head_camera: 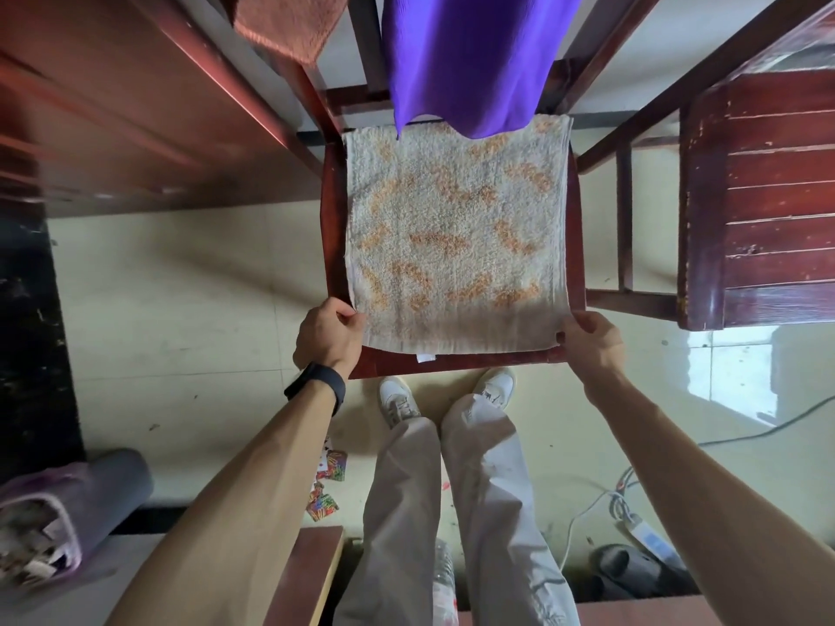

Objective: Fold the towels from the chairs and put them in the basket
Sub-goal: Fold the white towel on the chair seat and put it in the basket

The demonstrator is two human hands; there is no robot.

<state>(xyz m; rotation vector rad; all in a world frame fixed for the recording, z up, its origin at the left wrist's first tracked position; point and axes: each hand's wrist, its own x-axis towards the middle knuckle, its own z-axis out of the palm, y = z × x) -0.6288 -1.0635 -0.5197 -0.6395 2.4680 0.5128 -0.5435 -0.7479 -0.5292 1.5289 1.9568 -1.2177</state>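
Observation:
A white towel with orange marks (456,232) lies spread flat on the seat of a dark red wooden chair (332,210). My left hand (327,334) pinches its near left corner and my right hand (589,341) pinches its near right corner. A purple towel (470,56) hangs over the chair's back, its lower edge overlapping the far end of the white towel. A brown-orange towel (284,24) hangs at the top left. No basket is in view.
A second red wooden chair (763,196) stands to the right, a red wooden desk (135,106) to the left. On the floor lie a rolled grey mat (81,499), scattered coloured cards (327,483), a power strip with cables (641,530), dark slippers (632,571) and a plastic bottle (445,576).

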